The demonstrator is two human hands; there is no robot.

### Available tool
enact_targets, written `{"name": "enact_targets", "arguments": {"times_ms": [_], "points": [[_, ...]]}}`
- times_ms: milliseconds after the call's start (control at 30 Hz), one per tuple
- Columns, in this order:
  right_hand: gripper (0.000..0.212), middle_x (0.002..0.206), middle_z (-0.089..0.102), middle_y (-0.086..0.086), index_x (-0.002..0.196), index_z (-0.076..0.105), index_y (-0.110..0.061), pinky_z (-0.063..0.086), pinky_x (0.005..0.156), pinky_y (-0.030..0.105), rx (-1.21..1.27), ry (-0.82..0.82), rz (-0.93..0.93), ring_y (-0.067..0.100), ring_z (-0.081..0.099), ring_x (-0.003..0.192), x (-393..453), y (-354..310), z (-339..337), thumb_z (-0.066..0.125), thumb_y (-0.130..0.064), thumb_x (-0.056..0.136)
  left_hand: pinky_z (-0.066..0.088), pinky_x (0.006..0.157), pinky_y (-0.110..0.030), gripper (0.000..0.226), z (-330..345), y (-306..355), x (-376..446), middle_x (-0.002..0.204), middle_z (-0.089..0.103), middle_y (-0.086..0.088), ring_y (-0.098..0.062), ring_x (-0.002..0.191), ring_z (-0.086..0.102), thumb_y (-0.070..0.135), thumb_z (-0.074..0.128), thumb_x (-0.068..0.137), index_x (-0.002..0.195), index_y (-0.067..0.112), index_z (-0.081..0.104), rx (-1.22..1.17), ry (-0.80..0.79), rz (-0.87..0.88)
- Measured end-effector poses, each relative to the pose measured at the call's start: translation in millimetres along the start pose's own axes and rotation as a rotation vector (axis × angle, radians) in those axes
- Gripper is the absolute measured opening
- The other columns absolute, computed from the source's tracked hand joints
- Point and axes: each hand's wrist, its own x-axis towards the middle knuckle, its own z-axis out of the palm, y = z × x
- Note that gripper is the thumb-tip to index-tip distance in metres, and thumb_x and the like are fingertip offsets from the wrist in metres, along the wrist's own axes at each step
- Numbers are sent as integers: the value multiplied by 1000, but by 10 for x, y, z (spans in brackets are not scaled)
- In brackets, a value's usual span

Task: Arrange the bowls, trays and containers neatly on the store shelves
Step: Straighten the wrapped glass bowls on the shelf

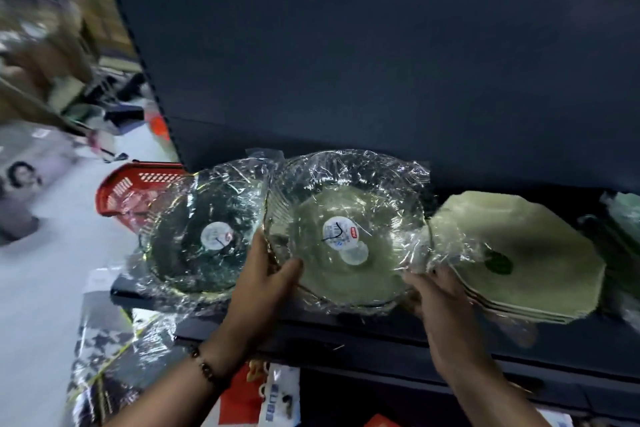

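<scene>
A clear glass bowl (346, 236) wrapped in plastic film, with a white round label inside, sits tilted on the dark shelf (381, 333). My left hand (266, 284) grips its left rim, thumb over the edge. My right hand (440, 298) holds its right rim and the crinkled film there. A second wrapped glass bowl (197, 236) stands just to the left, touching the first. To the right lies a stack of pale green octagonal plates (526, 253), also in film.
The dark back panel (346, 62) rises behind the shelf. A red plastic basket (128, 191) sits on the floor at the left. More wrapped green ware (623, 218) shows at the far right. Packaged goods (273, 395) lie below the shelf.
</scene>
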Motion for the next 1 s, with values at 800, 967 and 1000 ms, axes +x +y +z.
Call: {"name": "enact_targets", "arguments": {"times_ms": [800, 967, 1000], "points": [[74, 159, 6, 22, 150, 9, 3, 3, 120, 41, -1093, -255, -316, 31, 5, 147, 445, 255, 2175, 45, -27, 93, 22, 113, -51, 93, -1703, -962, 317, 157, 9, -25, -37, 144, 15, 30, 69, 82, 151, 6, 11, 842, 361, -171], [77, 158, -2, 24, 149, -3, 6, -1, 120, 40, -1124, -262, -246, 33, -1, 147, 429, 349, 2229, 42, -26, 95, 22, 114, -54, 92, -1676, -1023, 341, 155, 21, -23, -33, 143, 18, 28, 68, 82, 151, 3, 12, 862, 341, -160], [77, 158, -2, 25, 149, -4, 6, -1, 120, 40, -1123, -259, -240, 34, -2, 147, 424, 356, 2234, 42, -26, 95, 23, 113, -56, 91, -1677, -1042, 354, 153, 25, -22, -33, 142, 20, 30, 68, 82, 150, 4, 13, 873, 331, -169]]}}
